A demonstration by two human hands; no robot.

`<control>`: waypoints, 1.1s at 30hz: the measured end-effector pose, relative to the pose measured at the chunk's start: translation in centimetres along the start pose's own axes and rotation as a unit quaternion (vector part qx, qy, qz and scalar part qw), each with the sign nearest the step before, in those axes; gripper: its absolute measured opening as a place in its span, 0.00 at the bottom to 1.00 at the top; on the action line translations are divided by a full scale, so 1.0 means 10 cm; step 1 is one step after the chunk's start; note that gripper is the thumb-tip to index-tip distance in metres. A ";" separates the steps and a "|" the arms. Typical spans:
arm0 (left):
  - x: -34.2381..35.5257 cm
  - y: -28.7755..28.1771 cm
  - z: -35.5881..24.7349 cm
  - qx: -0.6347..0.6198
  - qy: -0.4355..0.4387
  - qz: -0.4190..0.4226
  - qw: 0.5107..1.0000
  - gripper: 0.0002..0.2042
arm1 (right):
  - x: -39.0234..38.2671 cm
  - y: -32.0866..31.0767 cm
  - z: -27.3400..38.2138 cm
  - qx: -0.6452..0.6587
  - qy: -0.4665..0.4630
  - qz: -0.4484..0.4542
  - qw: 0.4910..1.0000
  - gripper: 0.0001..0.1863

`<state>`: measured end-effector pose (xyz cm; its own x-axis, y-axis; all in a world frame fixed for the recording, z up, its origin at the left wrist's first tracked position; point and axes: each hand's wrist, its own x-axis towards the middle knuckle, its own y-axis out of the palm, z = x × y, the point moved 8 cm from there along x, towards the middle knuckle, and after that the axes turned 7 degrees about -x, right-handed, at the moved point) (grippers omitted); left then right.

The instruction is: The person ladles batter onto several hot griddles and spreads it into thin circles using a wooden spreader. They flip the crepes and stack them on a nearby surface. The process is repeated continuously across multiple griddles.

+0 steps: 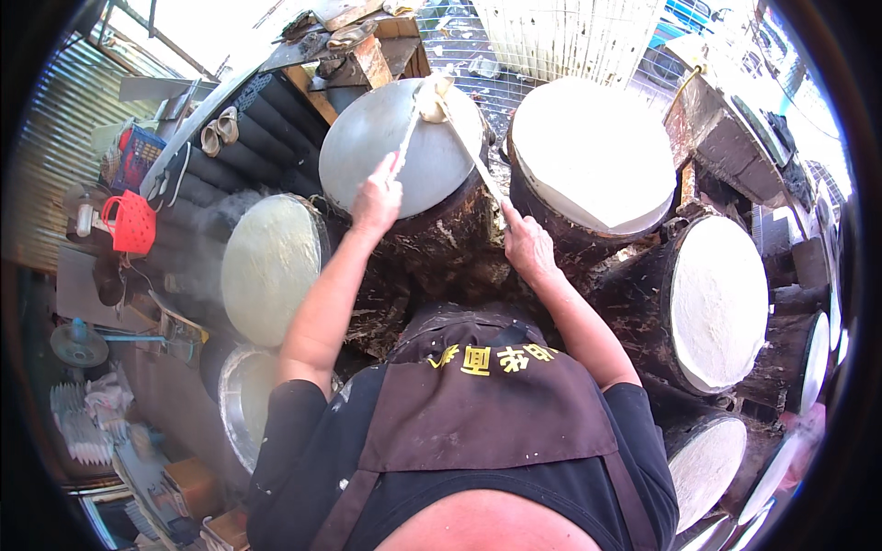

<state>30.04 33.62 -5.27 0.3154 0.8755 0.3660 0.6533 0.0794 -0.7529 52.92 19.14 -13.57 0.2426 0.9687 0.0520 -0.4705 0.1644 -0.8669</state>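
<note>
Both arms reach forward over a round grey griddle (372, 133) whose surface is mostly bare. My left hand (378, 200) is closed round a short pale stick (407, 138) that slants up over the plate. My right hand (530, 246) grips a longer, thin pale stick (473, 158), its far end leaning in from the right. The two tips meet at a small whitish, dough-like lump (434, 99) near the plate's far edge. Whether the lump sticks to one tool or both, I cannot tell.
More round griddles surround me, covered by pale sheets: a bright one (593, 151) far right, another (717, 303) at right, and a steaming one (269, 269) at left. A red basket (131, 223) hangs at left. Wire fencing (459, 41) stands behind.
</note>
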 end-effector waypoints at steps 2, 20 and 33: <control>0.19 -0.41 -0.08 0.176 -0.034 0.027 0.983 0.22 | -0.02 0.08 -0.05 0.005 0.016 0.001 1.000 0.27; -0.48 -1.29 -0.04 -0.570 -0.251 0.067 0.780 0.25 | 0.30 0.41 0.55 0.193 0.052 -0.024 0.979 0.27; -2.10 -3.00 0.55 -0.835 -0.129 -0.086 0.529 0.25 | 0.89 0.52 0.91 0.109 0.090 0.055 0.988 0.28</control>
<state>0.08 15.50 6.63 0.1893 0.9766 0.1022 0.4221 -0.1749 0.8895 44.97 30.29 -13.09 0.3169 0.9376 -0.1432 -0.6693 0.1141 -0.7342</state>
